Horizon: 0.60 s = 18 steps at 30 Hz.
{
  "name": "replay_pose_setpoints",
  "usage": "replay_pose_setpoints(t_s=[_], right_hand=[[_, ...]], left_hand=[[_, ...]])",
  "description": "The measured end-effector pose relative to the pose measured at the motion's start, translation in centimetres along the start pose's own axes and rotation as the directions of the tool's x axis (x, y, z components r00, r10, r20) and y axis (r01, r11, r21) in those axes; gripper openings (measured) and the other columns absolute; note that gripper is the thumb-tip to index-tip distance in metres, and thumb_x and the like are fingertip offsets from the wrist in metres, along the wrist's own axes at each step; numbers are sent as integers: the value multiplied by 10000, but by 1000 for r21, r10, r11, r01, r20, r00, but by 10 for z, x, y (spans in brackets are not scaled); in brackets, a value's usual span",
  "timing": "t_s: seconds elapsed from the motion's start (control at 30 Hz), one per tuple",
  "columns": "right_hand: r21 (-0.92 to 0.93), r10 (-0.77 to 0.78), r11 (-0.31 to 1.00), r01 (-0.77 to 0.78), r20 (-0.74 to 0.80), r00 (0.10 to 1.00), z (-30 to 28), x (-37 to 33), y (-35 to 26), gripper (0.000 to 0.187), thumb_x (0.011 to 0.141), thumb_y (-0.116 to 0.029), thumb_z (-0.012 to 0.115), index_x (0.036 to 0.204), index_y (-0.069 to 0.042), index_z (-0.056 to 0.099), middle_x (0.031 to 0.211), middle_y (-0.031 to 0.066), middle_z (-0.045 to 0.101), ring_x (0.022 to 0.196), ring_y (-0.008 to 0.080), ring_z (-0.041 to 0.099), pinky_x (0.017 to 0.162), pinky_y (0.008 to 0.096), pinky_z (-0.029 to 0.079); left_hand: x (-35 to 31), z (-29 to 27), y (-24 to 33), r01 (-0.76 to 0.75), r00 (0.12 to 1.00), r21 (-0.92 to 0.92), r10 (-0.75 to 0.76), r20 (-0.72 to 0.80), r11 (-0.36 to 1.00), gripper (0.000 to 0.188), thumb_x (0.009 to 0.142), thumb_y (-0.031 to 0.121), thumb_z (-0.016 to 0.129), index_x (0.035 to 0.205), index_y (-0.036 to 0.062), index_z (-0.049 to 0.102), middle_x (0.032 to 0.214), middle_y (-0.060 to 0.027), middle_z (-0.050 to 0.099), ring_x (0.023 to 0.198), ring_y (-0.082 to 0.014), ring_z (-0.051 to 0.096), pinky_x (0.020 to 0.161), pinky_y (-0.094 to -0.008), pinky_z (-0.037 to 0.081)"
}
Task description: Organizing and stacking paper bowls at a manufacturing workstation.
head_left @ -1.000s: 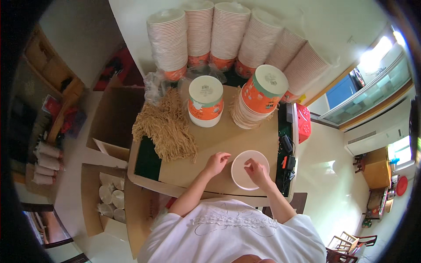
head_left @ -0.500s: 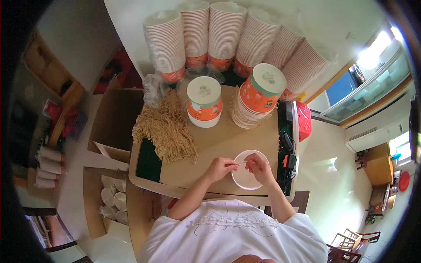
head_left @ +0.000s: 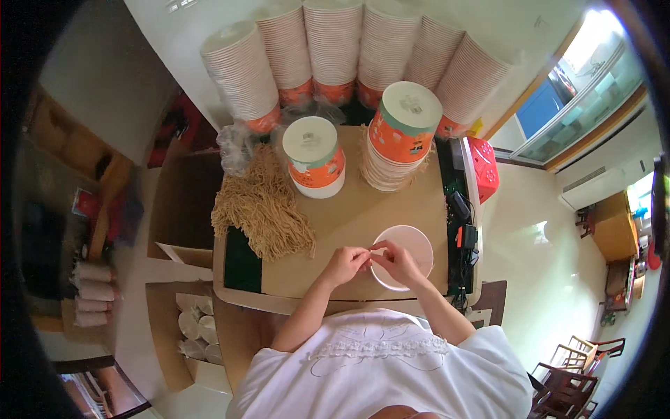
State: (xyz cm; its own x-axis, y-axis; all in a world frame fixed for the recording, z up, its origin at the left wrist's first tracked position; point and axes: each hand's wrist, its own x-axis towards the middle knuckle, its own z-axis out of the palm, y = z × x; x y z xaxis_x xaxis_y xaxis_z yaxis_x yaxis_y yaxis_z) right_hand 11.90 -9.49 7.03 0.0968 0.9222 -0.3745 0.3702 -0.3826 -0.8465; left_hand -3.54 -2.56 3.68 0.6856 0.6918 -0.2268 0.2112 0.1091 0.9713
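Note:
My left hand (head_left: 347,265) and my right hand (head_left: 398,265) meet with pinched fingertips over the left rim of a white paper tub (head_left: 412,244). Between the fingers is a thin pale cord, mostly hidden by them. The tub stands open side up near the front of the table. To the left lies a tangled heap of tan cords (head_left: 265,209). Behind my hands, upside-down orange and green paper tubs form a short stack (head_left: 317,171) and a taller stack (head_left: 403,133), with cords hanging around the taller one's lower rims.
Tall stacks of paper tubs (head_left: 335,49) in clear plastic line the wall behind the table. A cardboard sheet (head_left: 342,216) covers the tabletop. Chargers and cables (head_left: 462,237) lie along the right edge, beside a red stool (head_left: 481,167). At the left stands a carton of tubs (head_left: 164,335).
My hands have come closer together, and the fingertips now meet. They sit over the tub's left rim rather than its middle. The whole view has shifted slightly.

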Motion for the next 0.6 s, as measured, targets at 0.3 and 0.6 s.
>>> replay_pose_setpoints(t_s=[0.3,0.6], right_hand=[[-6,-55,998,56,-309,950,9,9,28,96,734,-127,644,790,-50,627,511,43,500,467,81,411,438,255,341],[-28,-6,1000,-4,-354,935,10,20,48,136,722,-169,647,802,-60,635,525,80,543,480,96,479,467,271,395]], left_hand=[[13,0,-22,45,988,63,-35,-147,997,145,830,88,525,844,-10,632,657,-23,605,579,-68,540,520,-206,445],[26,3,-35,-120,954,297,194,-230,947,161,746,61,581,897,61,637,791,-100,615,677,-176,601,612,-276,476]])
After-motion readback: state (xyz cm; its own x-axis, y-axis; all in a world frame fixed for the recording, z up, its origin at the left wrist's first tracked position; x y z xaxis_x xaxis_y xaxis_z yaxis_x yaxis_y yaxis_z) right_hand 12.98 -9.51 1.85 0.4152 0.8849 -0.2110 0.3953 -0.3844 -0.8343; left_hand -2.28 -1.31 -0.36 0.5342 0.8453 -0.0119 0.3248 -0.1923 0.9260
